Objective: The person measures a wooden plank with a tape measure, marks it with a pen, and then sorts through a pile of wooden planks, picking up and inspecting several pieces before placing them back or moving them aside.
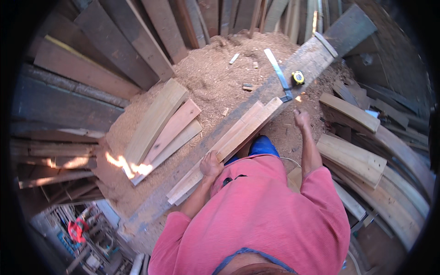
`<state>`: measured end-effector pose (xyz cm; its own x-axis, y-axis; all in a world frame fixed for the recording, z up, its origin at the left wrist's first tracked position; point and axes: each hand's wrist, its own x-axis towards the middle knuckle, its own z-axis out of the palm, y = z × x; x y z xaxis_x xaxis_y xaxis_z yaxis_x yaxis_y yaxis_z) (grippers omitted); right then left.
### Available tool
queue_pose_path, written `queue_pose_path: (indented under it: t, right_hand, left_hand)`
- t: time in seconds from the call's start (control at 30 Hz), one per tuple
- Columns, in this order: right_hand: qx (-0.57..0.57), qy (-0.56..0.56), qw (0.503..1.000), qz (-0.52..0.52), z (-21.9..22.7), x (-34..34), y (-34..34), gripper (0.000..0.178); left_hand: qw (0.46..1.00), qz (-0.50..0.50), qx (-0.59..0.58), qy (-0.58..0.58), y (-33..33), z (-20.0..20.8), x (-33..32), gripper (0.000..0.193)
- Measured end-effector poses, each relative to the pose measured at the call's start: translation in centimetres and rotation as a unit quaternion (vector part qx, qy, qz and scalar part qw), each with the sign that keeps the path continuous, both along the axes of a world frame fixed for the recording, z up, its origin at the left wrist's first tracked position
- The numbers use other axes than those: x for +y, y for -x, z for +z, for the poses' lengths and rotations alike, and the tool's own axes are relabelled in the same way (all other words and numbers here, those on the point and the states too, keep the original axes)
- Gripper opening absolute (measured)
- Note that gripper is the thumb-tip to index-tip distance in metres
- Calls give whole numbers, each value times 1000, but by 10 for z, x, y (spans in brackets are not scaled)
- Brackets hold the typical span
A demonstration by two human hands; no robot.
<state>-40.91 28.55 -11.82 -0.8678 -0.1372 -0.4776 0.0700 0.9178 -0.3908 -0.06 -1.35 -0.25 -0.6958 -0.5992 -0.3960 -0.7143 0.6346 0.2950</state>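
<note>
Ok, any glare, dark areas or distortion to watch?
In the head view, sun patches wash out lower ends of three loose planks; boards at right bow toward the rim; corners are black; the wooden strips under the left hand show no obvious glare.

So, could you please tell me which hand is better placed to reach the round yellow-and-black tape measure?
Probably the right hand: it is nearer the tape measure, though whether it holds something small is unclear; the left hand rests on the long pale wooden strips.

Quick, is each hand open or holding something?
Left hand: on the wooden strips; whether it grips cannot be told.
Right hand: fingers curled; whether it holds anything cannot be told.
</note>
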Motion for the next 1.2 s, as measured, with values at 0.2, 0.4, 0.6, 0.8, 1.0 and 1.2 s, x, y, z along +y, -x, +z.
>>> queue_pose_path:
  t: [0.2, 0.4, 0.6, 0.8, 1.0, 1.2]
  right_hand:
    - [-169, -98, 979, -62, -17, 41, -219, 45]
    - [-196, -26, 976, -88, -28, 66, -373, 51]
    - [-178, 38, 940, -288, 0, 104, -432, 53]
    - [-175, 2, 937, -302, 15, 116, -443, 54]
    - [-119, 24, 953, -276, 22, 125, -424, 53]
    - [-101, 110, 953, -263, -10, 124, -384, 51]
  left_hand:
    - [998, 11, -35, -51, 3, 12, 1, 48]
    - [999, -32, -14, -35, 2, 21, 0, 50]
    - [997, -71, 21, -33, -1, 6, -17, 57]
    - [987, -150, 56, -36, -15, -2, -21, 67]
    - [988, -146, 36, -24, -13, -1, -17, 69]
    - [983, -169, 75, -20, -7, -3, -15, 87]
